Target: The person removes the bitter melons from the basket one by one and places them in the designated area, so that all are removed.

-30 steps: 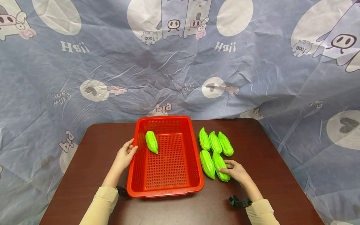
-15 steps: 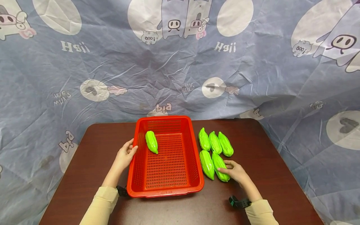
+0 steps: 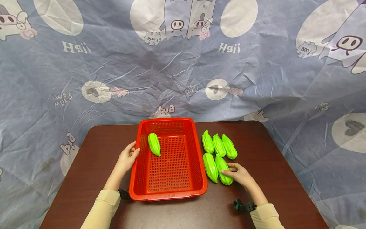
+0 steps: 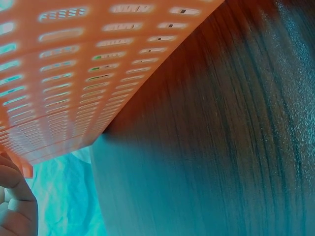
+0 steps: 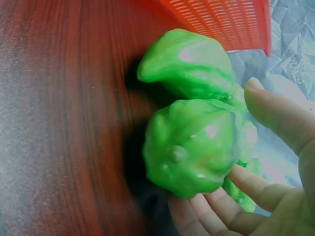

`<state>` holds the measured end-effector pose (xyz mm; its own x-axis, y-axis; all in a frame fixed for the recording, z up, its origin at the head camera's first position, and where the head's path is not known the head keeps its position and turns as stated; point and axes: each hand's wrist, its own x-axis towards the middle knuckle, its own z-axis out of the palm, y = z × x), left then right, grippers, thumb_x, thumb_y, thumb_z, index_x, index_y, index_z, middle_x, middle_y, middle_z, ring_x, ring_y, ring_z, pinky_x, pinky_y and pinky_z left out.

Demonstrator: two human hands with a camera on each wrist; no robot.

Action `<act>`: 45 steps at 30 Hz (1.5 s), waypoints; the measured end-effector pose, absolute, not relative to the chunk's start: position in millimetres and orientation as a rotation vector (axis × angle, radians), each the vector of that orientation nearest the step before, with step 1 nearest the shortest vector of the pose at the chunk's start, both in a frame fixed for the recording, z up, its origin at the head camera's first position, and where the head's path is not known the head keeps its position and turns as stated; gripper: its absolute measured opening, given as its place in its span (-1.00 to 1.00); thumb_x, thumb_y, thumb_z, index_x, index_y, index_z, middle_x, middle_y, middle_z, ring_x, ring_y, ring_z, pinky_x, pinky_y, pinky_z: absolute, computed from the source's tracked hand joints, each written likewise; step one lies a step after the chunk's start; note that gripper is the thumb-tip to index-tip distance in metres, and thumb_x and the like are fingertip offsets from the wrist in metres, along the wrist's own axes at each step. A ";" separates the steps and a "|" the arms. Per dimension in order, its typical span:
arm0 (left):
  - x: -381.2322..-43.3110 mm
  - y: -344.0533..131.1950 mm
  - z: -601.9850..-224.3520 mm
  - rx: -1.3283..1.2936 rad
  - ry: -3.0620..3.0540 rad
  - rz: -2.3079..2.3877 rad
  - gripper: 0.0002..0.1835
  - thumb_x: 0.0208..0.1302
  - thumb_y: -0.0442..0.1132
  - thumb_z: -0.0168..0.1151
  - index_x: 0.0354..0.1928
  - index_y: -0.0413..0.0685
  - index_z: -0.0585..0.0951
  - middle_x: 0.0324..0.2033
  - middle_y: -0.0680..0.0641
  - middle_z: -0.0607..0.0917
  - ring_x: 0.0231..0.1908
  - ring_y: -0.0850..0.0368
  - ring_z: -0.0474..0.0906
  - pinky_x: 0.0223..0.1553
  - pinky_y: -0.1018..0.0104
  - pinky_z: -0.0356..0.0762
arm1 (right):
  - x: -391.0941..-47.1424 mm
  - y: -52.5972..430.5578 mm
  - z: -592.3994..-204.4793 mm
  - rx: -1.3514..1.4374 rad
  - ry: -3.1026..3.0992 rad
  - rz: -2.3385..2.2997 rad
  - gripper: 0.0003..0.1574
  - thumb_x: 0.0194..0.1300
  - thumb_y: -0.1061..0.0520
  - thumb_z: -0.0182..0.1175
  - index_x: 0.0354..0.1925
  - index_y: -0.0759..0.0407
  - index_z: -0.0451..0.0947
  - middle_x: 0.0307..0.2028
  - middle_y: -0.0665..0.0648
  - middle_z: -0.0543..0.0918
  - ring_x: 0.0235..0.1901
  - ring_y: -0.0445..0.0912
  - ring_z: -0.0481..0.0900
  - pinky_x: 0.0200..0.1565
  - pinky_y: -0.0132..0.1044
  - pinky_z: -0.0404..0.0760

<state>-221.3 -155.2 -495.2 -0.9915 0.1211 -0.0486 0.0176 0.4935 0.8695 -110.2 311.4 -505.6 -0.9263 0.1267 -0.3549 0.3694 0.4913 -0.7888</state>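
Observation:
My left hand (image 3: 127, 158) grips the left rim of a red plastic basket (image 3: 168, 194) with slotted walls. One bright green, ridged bitter melon (image 3: 154, 145) lies inside, toward the far left. Several more lie to the basket's right in two rows. At the near row's right-hand bitter melon (image 3: 222, 168) is my right hand (image 3: 239, 175), its fingers along the side. In the right wrist view, the fingertips touch that bitter melon (image 5: 192, 147) from beside and below, while the thumb (image 5: 275, 110) stands apart from it. Another bitter melon (image 3: 210, 168) lies right against its left side.
Three bitter melons form the far row, among them the rightmost one (image 3: 229, 147). The basket's right wall (image 3: 200, 159) rises close beside the rows. A dark wooden table (image 3: 263, 152) carries everything, backed by a blue printed cloth (image 3: 183, 70).
The bitter melon at my right hand has shifted slightly left against its neighbour, which moved a little too. My left hand and the basket stay where they were.

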 end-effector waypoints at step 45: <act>-223.5 -155.7 -495.6 0.129 2.623 1.539 -0.39 0.51 -0.18 0.06 0.48 -0.27 0.19 -0.05 -0.27 0.58 -0.27 0.15 0.57 -0.30 0.43 0.52 | -172.0 262.2 -422.4 0.127 2.587 -1.565 -0.21 0.35 -0.05 0.26 0.39 0.26 0.30 0.28 0.38 0.44 0.22 0.20 0.50 0.08 -0.10 0.61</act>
